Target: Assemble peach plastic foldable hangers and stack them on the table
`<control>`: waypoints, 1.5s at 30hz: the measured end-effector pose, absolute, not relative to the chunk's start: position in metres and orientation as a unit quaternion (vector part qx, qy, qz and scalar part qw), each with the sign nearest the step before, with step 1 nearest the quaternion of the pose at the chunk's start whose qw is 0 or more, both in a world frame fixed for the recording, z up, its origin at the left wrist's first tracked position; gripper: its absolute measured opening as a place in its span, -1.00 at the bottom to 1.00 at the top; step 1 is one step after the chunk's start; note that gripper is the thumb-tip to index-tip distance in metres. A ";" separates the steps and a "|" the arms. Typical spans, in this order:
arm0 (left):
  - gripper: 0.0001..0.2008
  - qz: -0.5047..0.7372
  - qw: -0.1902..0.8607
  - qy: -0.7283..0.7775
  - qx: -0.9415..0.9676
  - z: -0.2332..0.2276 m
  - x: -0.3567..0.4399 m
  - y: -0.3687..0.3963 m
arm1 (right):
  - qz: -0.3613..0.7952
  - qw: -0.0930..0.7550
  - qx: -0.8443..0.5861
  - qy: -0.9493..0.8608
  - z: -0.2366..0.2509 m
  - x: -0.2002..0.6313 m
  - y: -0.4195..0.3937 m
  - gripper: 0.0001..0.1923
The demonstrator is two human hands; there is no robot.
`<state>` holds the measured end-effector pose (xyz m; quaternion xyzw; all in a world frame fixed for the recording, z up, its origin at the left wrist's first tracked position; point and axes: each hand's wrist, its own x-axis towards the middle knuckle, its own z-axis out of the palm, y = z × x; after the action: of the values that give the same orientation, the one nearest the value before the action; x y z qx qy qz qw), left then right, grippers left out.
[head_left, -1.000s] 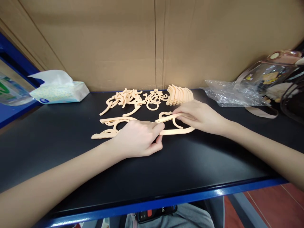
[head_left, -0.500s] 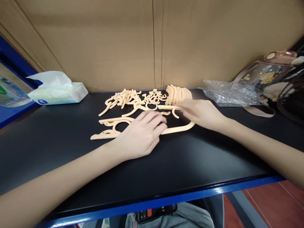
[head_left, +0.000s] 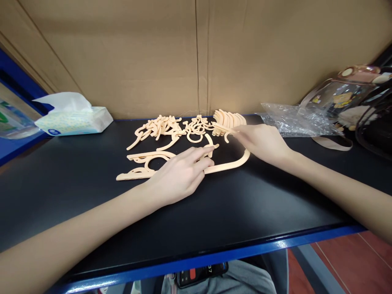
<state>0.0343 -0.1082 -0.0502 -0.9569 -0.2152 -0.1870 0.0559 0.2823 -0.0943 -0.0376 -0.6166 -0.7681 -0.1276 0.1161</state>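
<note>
My left hand (head_left: 183, 173) is low over the tabletop, its fingers curled on a pale peach plastic hanger piece (head_left: 210, 143) whose curved end shows past the fingertips. Under and beside this hand lie more hanger parts, among them a folded hanger (head_left: 134, 176) at its left. A long curved hanger arm (head_left: 228, 166) stretches out to its right. My right hand (head_left: 260, 141) pinches another hanger arm (head_left: 223, 128) with a small hook-like curl, held in front of the stacked arms. The fingertips of the right hand are partly blurred.
Behind the hands are a heap of hanger arms (head_left: 159, 125), a pile of hooks (head_left: 197, 125) and a row of stacked arms (head_left: 229, 118). A tissue pack (head_left: 73, 119) stands left. A clear plastic bag (head_left: 284, 120) and a transparent backpack (head_left: 339, 98) sit right, before a cardboard wall (head_left: 122, 57).
The right hand has lifted its hanger arm slightly up and back, tilting it. A curved piece now stands up by the left fingertips, where a flatter piece lay. The left hand has barely moved.
</note>
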 end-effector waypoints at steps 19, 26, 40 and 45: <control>-0.77 -0.172 0.007 -0.152 -0.973 -0.050 0.036 -0.112 | -0.109 0.111 -0.610 -0.777 -0.040 0.278 -0.096 -0.68; -0.74 -0.151 0.006 -0.146 -0.978 -0.051 0.036 -0.112 | -0.105 0.102 -0.601 -0.785 -0.040 0.277 -0.097 -0.69; -0.70 -0.132 -0.001 -0.169 -0.977 -0.049 0.034 -0.111 | -0.035 0.132 -0.520 -0.843 -0.044 0.275 -0.100 -0.81; -0.68 -0.154 -0.021 -0.169 -0.973 -0.051 0.033 -0.107 | -0.033 0.140 -0.457 -0.878 -0.044 0.274 -0.102 -0.81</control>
<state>0.0329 -0.1074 -0.0511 -0.9732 -0.1693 -0.1542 -0.0206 0.2744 -0.1022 -0.0443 -0.4568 -0.8779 -0.0328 0.1398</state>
